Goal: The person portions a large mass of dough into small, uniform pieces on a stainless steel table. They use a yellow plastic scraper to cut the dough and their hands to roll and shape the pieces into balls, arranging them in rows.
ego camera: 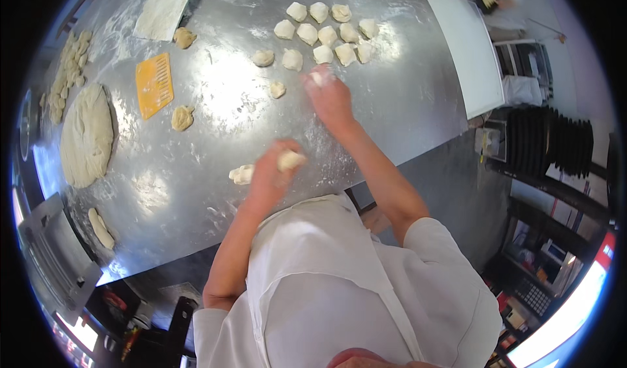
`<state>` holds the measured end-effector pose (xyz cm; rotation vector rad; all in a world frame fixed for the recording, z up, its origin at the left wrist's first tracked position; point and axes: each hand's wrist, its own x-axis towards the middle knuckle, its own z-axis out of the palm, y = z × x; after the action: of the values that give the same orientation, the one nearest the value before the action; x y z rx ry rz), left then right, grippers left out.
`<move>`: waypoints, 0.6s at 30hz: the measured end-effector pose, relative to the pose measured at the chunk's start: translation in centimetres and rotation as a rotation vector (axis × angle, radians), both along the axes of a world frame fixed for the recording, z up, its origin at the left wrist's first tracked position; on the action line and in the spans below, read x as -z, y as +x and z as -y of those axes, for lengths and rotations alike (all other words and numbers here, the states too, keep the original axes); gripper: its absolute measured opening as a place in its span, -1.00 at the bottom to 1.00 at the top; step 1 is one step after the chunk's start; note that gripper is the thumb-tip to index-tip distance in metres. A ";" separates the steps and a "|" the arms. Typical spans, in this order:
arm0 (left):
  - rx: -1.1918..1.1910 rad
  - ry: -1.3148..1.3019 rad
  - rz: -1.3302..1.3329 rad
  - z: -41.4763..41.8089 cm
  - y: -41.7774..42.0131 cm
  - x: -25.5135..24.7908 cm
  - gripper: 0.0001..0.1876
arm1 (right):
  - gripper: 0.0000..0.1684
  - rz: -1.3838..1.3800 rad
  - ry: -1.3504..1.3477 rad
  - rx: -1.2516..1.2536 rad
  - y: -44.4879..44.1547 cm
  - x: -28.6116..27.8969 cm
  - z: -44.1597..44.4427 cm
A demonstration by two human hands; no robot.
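Observation:
My left hand [267, 179] is near the front edge of the steel worktable [196, 172], closed around a lump of dough [291, 160]. Just left of its wrist lies a short folded strip of dough [241, 174]. Farther forward, my right hand [327, 96], slightly blurred, has its fingers around a small floured dough piece [319, 77]. Beyond those fingers sit several floured dough balls [327, 36] in loose rows. A smaller dough scrap [277, 90] rests to the left of my right hand.
An orange comb-toothed plastic scraper [155, 85] lies at left between two dough lumps [182, 118]. Farther left are a large dough slab [88, 135] and a heap of small pieces [68, 69]. A white board [465, 49] adjoins the right end; a co-worker's arm [507, 3] shows beyond.

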<state>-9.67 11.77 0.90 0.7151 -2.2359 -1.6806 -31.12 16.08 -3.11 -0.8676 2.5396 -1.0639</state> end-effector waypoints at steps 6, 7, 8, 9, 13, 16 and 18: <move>-0.315 0.897 -0.285 3.9 0.5 2.7 -0.51 | -0.48 -0.420 -0.098 -0.082 -0.4 1.4 -0.5; -0.336 0.912 -0.322 4.1 -0.1 2.4 -0.45 | -0.47 -0.368 -0.117 -0.103 -0.1 -0.1 -0.4; -0.354 0.927 -0.356 4.2 -0.7 2.1 -0.39 | -0.46 -0.316 -0.134 -0.122 0.8 -1.9 -1.0; -0.351 0.954 -0.371 4.0 -0.6 1.7 -0.34 | -0.44 -0.259 -0.139 -0.116 2.4 -4.0 -2.2; -0.227 1.335 -0.500 3.6 -0.3 2.9 -0.21 | -0.51 0.419 0.062 -0.485 7.0 -6.7 -2.0; -0.257 1.076 -0.402 2.7 -0.5 1.5 -0.13 | -0.64 0.245 -0.052 -0.340 8.6 -4.1 -3.0; 0.066 0.477 -0.155 2.8 0.4 0.8 -0.11 | -0.62 0.537 -0.040 -0.156 9.3 -6.2 -3.4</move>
<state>-9.31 8.94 0.13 0.5852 -1.7851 -2.2496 -21.86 19.48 3.11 -0.6640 1.9825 -1.1196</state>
